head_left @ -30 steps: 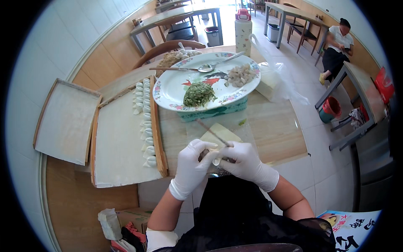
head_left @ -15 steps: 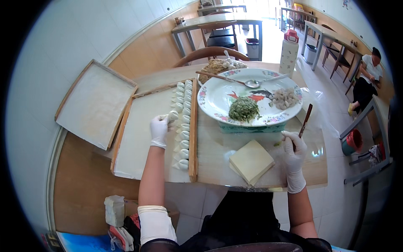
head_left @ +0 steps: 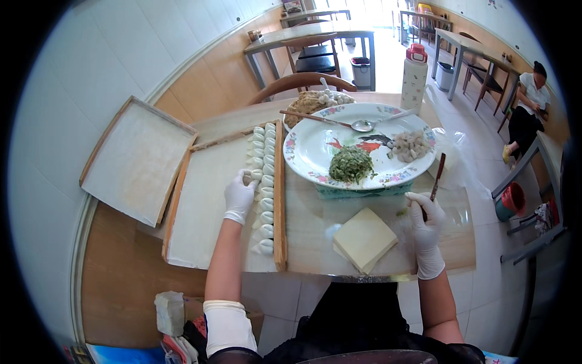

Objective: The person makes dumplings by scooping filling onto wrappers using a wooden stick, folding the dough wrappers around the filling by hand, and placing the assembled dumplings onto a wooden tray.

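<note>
The left hand [head_left: 240,199] has its grip, thumb and forefinger slightly curled, at a folded dumpling [head_left: 256,175] in the double row in the wood-rimmed tray [head_left: 203,206]; I cannot tell whether it pinches it. The right hand's [head_left: 426,223] grip is closed round a slim brown stick [head_left: 438,172], tilted above the desk [head_left: 309,242]. Square wrappers [head_left: 365,238] lie between; beyond, a floral plate [head_left: 306,148] carries chopped green filling [head_left: 351,164].

The plate [head_left: 309,145] is glossy, the spoon [head_left: 362,125] shiny metal, the tray rim [head_left: 279,212] matt wood, the dumplings [head_left: 264,232] smooth.
</note>
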Available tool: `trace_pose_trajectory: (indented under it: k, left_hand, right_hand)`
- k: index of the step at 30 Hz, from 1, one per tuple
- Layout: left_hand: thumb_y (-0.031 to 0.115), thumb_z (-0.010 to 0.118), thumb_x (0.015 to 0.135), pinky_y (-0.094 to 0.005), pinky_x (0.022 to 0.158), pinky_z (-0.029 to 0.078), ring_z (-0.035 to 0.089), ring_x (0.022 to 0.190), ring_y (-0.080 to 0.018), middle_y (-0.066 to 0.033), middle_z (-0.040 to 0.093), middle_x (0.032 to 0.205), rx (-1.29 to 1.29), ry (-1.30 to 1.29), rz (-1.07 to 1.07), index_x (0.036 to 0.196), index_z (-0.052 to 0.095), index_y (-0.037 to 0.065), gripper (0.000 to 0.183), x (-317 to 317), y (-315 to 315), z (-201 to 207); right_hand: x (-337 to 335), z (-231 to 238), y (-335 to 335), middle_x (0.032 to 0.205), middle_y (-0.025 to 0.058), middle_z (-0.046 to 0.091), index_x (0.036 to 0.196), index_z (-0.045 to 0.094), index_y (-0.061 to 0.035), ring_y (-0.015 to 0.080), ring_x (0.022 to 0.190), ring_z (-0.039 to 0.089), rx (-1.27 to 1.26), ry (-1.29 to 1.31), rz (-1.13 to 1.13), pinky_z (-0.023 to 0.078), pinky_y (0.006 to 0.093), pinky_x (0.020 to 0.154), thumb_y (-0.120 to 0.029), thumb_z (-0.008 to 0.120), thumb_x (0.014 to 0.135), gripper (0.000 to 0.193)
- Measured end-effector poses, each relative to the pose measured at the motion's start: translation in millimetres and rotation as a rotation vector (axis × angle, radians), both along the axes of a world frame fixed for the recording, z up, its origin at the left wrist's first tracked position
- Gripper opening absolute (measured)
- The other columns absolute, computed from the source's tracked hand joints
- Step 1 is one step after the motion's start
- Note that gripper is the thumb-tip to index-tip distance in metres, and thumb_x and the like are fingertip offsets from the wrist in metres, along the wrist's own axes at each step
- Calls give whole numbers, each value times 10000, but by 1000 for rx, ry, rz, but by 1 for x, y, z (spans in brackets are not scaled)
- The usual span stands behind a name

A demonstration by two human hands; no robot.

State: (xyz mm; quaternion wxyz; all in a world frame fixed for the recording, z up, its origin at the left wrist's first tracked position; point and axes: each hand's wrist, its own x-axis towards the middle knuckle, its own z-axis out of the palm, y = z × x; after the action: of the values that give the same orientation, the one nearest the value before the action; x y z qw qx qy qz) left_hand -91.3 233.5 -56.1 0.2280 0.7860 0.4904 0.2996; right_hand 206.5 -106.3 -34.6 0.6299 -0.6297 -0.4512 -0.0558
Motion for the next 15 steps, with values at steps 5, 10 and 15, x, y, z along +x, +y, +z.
trace_pose_trajectory:
  k: [5, 10, 15]
  left_hand:
    - [168, 731, 825, -431, 700, 532, 679, 773, -308, -126, 701, 855, 280, 433, 158, 1173, 641, 103, 365, -19, -6, 17]
    - [109, 711, 807, -400, 766, 519, 654, 853, -299, -106, 688, 900, 289, -75, -262, 1105, 685, 71, 301, 41, -157, 90]
    - [159, 759, 772, -410, 782, 522, 638, 884, -318, -97, 674, 971, 405, 59, -794, 965, 719, 71, 216, 72, -242, 57]
  right_hand:
    - [-9, 4, 5, 912, 80, 613, 1079, 679, -42, 143, 749, 561, 21, -81, 5, 437, 261, 654, 68, 584, 903, 229]
    - [14, 6, -19, 1098, 99, 657, 1210, 508, -47, 158, 840, 612, 51, -38, -1, 489, 288, 696, 64, 527, 936, 296]
    - [3, 48, -3, 1025, 127, 712, 1191, 497, -40, 249, 881, 712, -8, -74, 65, 539, 340, 707, 32, 548, 944, 263]
